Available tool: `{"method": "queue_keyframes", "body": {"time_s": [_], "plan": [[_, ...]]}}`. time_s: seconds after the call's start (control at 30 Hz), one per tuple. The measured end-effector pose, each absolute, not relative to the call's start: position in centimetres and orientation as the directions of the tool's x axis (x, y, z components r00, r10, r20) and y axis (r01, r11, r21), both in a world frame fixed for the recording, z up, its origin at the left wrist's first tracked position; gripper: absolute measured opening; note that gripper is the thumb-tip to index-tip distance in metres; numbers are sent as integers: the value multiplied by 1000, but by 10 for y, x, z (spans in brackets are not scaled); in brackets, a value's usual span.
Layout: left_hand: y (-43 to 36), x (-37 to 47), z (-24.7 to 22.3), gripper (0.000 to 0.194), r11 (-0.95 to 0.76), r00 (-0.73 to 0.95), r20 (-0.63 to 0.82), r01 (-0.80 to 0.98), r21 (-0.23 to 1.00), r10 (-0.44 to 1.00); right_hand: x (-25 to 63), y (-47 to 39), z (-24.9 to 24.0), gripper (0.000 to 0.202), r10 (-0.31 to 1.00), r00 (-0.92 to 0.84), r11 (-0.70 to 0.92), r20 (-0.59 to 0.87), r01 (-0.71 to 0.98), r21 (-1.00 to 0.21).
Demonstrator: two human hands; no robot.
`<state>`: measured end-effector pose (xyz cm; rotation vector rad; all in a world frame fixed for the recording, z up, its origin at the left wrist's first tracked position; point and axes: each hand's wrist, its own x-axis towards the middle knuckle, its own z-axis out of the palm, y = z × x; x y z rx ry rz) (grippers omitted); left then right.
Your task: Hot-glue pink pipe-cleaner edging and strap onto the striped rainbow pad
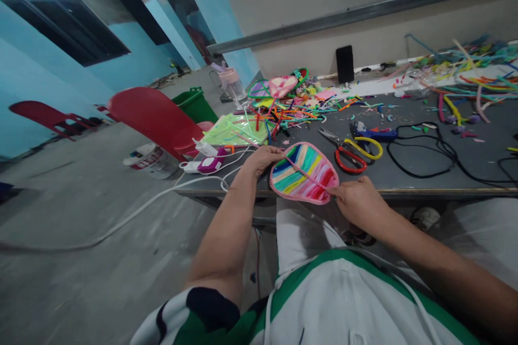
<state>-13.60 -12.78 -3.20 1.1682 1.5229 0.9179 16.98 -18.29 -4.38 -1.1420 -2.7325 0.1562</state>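
At the table's front edge lies a rounded craft piece [299, 164] with slanted rows of coloured pipe cleaners and a pink border. A pink pipe cleaner [304, 174] runs diagonally across its face. My left hand [265, 159] is closed at the upper left rim, pinching one end of that strand. At the lower right rim, the fingers of my right hand [358, 199] are closed on the other end. Whether either hand also grips the border is hidden. Scissors [351, 153] with red and yellow handles lie right of the piece.
A blue glue gun [376, 133] with a black cord [424, 175] lies beyond the scissors. Loose pipe cleaners [295, 113] are heaped behind. A purple power adapter [212, 160], a tumbler [232, 86] and a phone [345, 64] stand around. A red chair [149, 118] is at the left.
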Motion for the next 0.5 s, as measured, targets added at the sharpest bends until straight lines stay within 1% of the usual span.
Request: {"method": "queue_keyframes", "body": {"time_s": [0.13, 0.33, 0.5], "plan": [[-128, -134, -35, 32, 236, -77, -224, 267, 934, 972, 167, -184, -45, 34, 732, -670, 680, 124, 709, -189], [-128, -130, -37, 28, 217, -82, -202, 305, 927, 976, 169, -183, -50, 30, 757, -639, 650, 136, 713, -265], [-128, -129, -35, 27, 213, -85, -195, 324, 922, 977, 172, -185, -50, 28, 736, -659, 676, 156, 707, -206]]}}
